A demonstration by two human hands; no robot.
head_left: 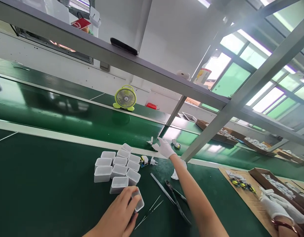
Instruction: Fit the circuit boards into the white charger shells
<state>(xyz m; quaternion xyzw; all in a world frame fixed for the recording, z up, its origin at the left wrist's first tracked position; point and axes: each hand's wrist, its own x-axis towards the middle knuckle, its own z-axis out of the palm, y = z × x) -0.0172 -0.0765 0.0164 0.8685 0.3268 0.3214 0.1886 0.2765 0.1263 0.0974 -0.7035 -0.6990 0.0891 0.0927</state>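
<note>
"In the head view, where's the white box (140, 204)?"

"In the left hand (121, 209), over the green bench (55, 197), just nearer than the grouped white boxes (116, 175). That grip is clamped around its sides."

"Which way does it point?"

"Open mouth up, toward the camera. Its long axis slants from upper left to lower right; the nearest grouped one lies lengthwise across the view. The tweezers (146, 215) beside it slant the other way, and the pliers (170, 187) point up and left."

"And the right hand (166, 148)?"

"Gloved, reaching over the green belt (132, 133), right by a white plug piece (150, 141). I can't tell whether that grip is closed on it."

"Any writing?"

"The red card (81, 23) on the shelf (152, 70) bears a white mark I can't read. The fan's (126, 98) hub badge is too small."
</note>
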